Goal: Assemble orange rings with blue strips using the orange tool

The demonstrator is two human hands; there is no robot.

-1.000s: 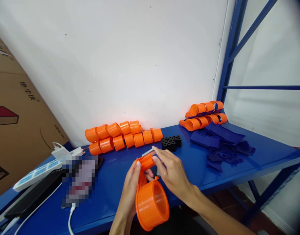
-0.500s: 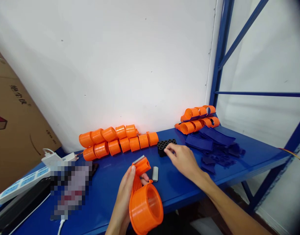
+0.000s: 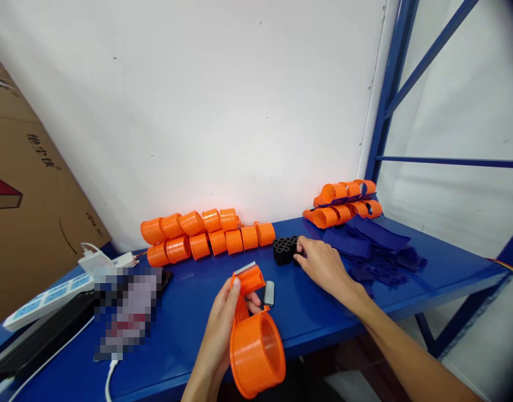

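Leaving the orange holder, the right hand has reached black tubes.

The left hand holds an orange part with its wide round end lowest, over the near edge of the blue worktop. The right hand is at a cluster of black tubes (whether it pinches one is hidden). A grey piece lies just beside the orange part; orange cups line the white wall, with blue strips farther right.
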